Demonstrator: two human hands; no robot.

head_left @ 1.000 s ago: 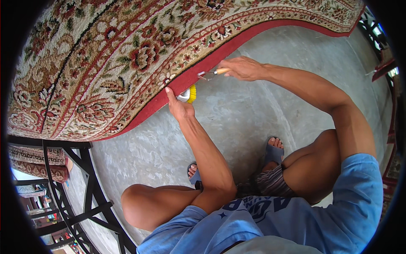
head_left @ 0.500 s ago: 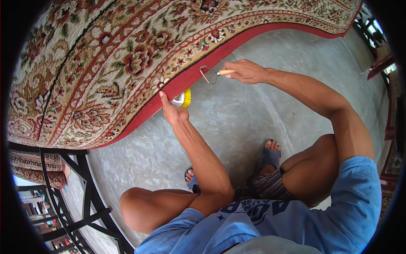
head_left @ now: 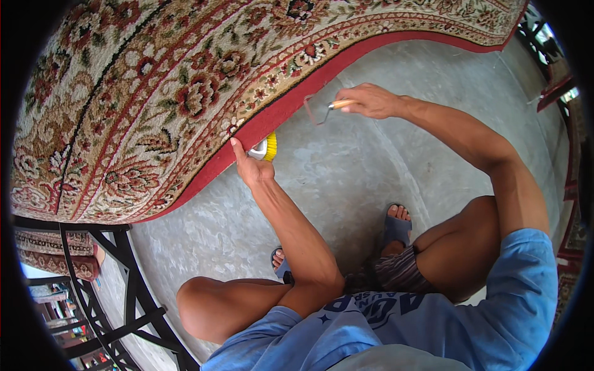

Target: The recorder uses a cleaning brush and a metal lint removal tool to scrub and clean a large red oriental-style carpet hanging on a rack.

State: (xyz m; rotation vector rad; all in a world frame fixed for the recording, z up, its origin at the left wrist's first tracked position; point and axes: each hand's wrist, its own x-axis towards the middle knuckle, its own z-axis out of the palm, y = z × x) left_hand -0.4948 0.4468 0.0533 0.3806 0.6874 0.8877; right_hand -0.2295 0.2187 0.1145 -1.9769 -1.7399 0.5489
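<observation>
The left hand (head_left: pixel 255 169) is pinching the red edge of the rug (head_left: pixel 198 96), thumb lying on top. A yellow-bristled brush (head_left: pixel 271 148) is poking out from the rug's edge beside that hand; I cannot tell whether hidden fingers are gripping it. The right hand (head_left: pixel 374 101) is clasping the wooden-handled scraper (head_left: pixel 342 104), its metal loop hovering near the rug's edge.
</observation>
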